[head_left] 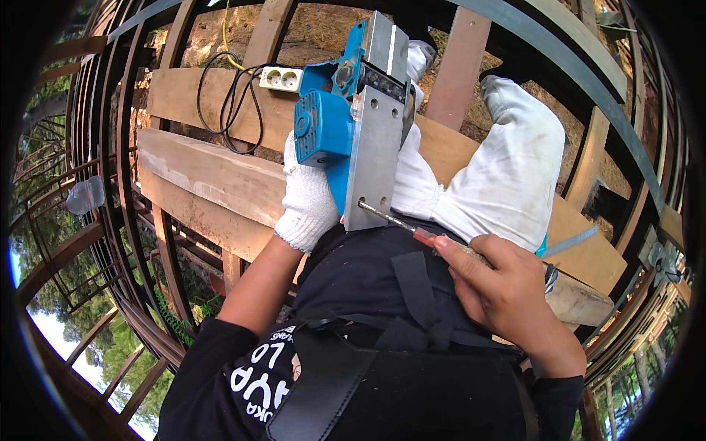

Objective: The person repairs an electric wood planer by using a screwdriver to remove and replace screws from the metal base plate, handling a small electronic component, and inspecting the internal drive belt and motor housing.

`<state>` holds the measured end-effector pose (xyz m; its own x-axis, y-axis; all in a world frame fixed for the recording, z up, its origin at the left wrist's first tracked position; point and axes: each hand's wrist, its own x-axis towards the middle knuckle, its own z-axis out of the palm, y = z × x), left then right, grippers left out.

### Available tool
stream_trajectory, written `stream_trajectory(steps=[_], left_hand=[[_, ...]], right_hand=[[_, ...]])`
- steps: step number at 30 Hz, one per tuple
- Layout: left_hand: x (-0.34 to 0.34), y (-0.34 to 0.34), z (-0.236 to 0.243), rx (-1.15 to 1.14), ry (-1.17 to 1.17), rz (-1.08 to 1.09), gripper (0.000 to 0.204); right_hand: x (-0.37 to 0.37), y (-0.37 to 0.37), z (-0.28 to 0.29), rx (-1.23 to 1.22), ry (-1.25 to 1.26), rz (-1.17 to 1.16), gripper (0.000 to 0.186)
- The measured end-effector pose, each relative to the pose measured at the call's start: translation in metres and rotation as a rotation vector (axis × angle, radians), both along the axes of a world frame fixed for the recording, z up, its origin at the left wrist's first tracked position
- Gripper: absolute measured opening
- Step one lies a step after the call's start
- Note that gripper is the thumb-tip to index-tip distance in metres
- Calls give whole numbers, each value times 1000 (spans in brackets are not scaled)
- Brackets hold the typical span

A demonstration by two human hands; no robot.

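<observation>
blue plastic and bare grey metal make up the planer (364,121), held above the lap with its flat underside facing the camera. the sole (373,151) is a long pale plate in two parts, split by a dark slot where the cutter drum (382,84) shows; a few round holes dot the nearer part, and the metal looks scuffed. off to the left bulges a ribbed, boxy blue housing (321,128). the planer's lower end comes right up to the dark shirt (368,272); whether they touch cannot be told.

the left hand (309,202), in a white knitted glove, is closed around the blue handle side, most of its fingers hidden behind the machine. the right hand (507,283) is bare, its fingers pinched tight on a screwdriver (423,236) with a reddish handle; the tip meets a hole near the sole's lower left corner.

under the white trousers (507,162) runs a counter (198,173) of wooden boards with gaps between, the middle plank weathered and pale. a white socket block (281,79) and a loosely looped black cable (225,131) lie on it, left of the planer. dark railings (126,132) curve round the space, brown ground (209,37) showing through the gaps and green trees (114,345) beyond.
</observation>
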<state>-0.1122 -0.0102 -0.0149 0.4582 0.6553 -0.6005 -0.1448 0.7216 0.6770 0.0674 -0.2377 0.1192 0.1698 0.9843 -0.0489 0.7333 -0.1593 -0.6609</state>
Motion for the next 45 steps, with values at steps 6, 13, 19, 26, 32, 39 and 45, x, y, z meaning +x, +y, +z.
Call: stream_trajectory(steps=[6, 13, 19, 26, 32, 39, 45], left_hand=[[6, -2, 7, 74, 94, -59, 34], [-7, -2, -1, 31, 11, -91, 36], [-6, 0, 7, -70, -79, -86, 35], [-10, 0, -1, 145, 63, -267, 35], [-6, -1, 8, -112, -21, -51, 35], [1, -2, 8, -32, 79, -22, 30], [0, -1, 10, 55, 104, -75, 28]], right_hand=[[1, -1, 5, -6, -7, 34, 69], [0, 1, 5, 0, -30, 46, 65], [3, 4, 11, 34, -127, 94, 58], [2, 5, 13, 29, -150, 102, 56], [4, 8, 19, 98, -274, 181, 47], [7, 22, 20, 313, -611, 336, 18], [10, 32, 17, 434, -708, 378, 26]])
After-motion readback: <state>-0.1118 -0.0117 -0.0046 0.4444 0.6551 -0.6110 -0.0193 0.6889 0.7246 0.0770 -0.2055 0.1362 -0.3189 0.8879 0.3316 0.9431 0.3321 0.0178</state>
